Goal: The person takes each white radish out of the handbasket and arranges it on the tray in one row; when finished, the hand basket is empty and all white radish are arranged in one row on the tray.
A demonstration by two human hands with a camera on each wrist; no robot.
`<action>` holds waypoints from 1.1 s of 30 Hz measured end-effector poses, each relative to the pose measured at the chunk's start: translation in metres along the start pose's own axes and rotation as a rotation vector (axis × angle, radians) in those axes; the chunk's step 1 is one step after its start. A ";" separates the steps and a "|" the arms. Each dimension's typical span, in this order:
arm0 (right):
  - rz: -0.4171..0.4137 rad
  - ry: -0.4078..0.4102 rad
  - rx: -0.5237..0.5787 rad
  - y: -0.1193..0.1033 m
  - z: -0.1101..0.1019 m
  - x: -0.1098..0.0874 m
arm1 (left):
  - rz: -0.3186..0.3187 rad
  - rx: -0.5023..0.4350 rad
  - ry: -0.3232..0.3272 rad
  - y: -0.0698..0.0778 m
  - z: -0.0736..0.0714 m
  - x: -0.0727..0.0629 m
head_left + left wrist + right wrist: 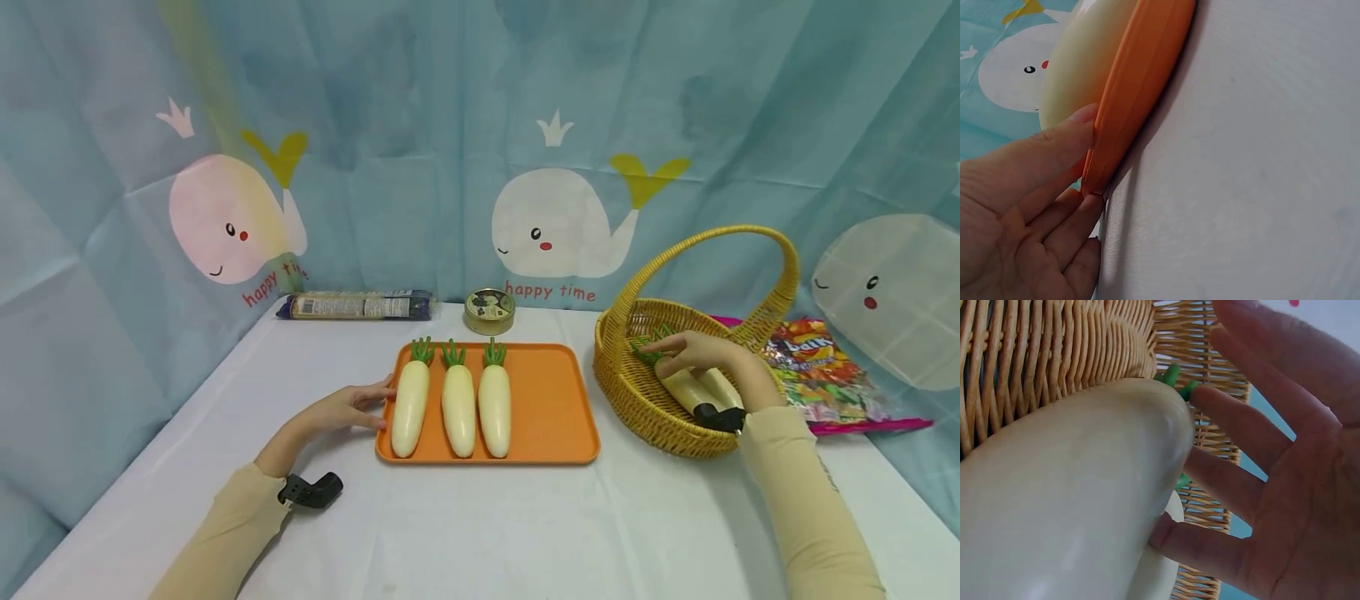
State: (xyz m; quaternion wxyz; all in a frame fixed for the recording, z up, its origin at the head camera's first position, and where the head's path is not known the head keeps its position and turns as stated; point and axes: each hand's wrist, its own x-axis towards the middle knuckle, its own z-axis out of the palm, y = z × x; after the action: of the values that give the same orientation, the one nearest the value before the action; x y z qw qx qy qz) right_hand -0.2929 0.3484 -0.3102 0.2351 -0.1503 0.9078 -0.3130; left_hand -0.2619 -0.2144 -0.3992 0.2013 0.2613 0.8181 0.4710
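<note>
My left hand (pixel 347 410) is at the left edge of the orange tray (pixel 551 400). In the left wrist view its thumb (pixel 1075 134) lies on the rim and its fingers bear on the outer edge, pinching it. Three white radishes (pixel 459 412) with green tops lie side by side on the tray. My right hand (pixel 697 352) is inside the yellow wicker basket (pixel 652 423), over two more white radishes. In the right wrist view its fingers are spread, with fingertips right at the leafy end of the nearer radish (pixel 1079 481) and the thumb apart.
A long packet (pixel 356 306) and a round tin (pixel 489 311) stand at the back of the white table. To the right, behind the basket, lies a colourful candy bag (pixel 825 367). The basket's tall handle (pixel 720 233) arches above the right hand. A whale-print curtain closes the back.
</note>
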 end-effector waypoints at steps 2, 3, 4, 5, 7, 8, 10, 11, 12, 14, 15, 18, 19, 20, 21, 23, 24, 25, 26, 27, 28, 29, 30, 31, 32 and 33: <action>-0.002 -0.027 -0.018 -0.001 0.001 0.001 | 0.000 -0.006 -0.001 -0.002 0.002 -0.001; 0.003 -0.037 -0.025 -0.001 0.002 0.001 | 0.000 -0.012 -0.002 -0.003 0.002 -0.002; -0.001 -0.053 -0.036 -0.001 0.002 0.000 | 0.002 -0.015 -0.003 -0.003 0.003 -0.002; -0.002 -0.068 -0.040 -0.002 0.003 0.000 | 0.002 -0.018 -0.005 -0.004 0.003 -0.002; -0.001 -0.093 -0.037 -0.002 0.004 -0.001 | -0.003 -0.017 -0.005 -0.005 0.003 -0.002; -0.001 -0.108 -0.025 -0.002 0.005 -0.002 | -0.006 -0.014 -0.004 -0.006 0.003 -0.002; -0.011 -0.130 0.009 -0.001 0.007 -0.001 | -0.013 -0.015 0.001 -0.007 0.003 -0.002; -0.015 -0.143 0.037 -0.001 0.007 0.000 | -0.016 -0.013 0.002 -0.007 0.003 -0.002; -0.021 -0.154 0.058 -0.001 0.008 0.002 | -0.017 -0.013 0.002 -0.007 0.003 -0.002; -0.031 -0.172 0.082 -0.002 0.010 0.005 | -0.017 -0.019 0.004 -0.008 0.002 -0.002; -0.037 -0.180 0.088 -0.003 0.011 0.007 | -0.017 -0.027 0.002 -0.008 0.002 -0.002; -0.008 -0.197 0.100 -0.004 0.014 0.010 | -0.015 -0.029 -0.006 -0.009 0.002 -0.001; 0.011 -0.195 0.095 -0.004 0.015 0.011 | -0.017 -0.030 -0.004 -0.008 0.002 -0.001; 0.029 -0.194 0.093 -0.005 0.016 0.011 | -0.017 -0.032 -0.004 -0.008 0.002 -0.001; 0.043 -0.191 0.089 -0.004 0.016 0.012 | -0.017 -0.035 -0.003 -0.008 0.002 -0.001; 0.061 -0.178 0.064 -0.004 0.016 0.012 | -0.017 -0.031 -0.002 -0.007 0.002 -0.001; 0.060 -0.170 0.057 -0.003 0.016 0.011 | -0.018 -0.032 -0.002 -0.006 0.002 -0.001; 0.059 -0.155 0.047 -0.003 0.016 0.011 | -0.021 -0.033 -0.002 -0.006 0.002 -0.001; 0.046 -0.138 0.038 -0.003 0.015 0.012 | -0.018 -0.027 -0.005 -0.006 0.002 0.000; 0.027 -0.117 0.029 -0.002 0.014 0.012 | -0.015 -0.023 -0.004 -0.005 0.002 0.000; 0.006 -0.090 0.012 -0.001 0.013 0.012 | -0.014 -0.017 -0.004 -0.005 0.001 0.001; -0.015 -0.059 0.002 0.000 0.012 0.013 | -0.015 -0.017 0.000 -0.005 0.001 0.001; -0.040 -0.024 -0.019 0.000 0.011 0.014 | -0.011 -0.013 0.003 -0.004 0.001 0.002; -0.059 0.013 -0.046 0.001 0.010 0.014 | -0.003 -0.003 0.004 -0.004 0.001 0.002; -0.073 0.043 -0.075 0.002 0.010 0.015 | 0.001 0.000 0.006 -0.003 0.000 0.001; -0.082 0.061 -0.089 0.003 0.010 0.016 | 0.000 -0.002 0.007 -0.003 0.000 0.001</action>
State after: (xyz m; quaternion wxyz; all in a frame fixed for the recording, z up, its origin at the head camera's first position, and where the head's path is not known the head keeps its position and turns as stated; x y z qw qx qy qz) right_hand -0.3015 0.3391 -0.3242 0.1875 -0.1879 0.9208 -0.2858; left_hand -0.2632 -0.2147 -0.4019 0.1988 0.2598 0.8183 0.4726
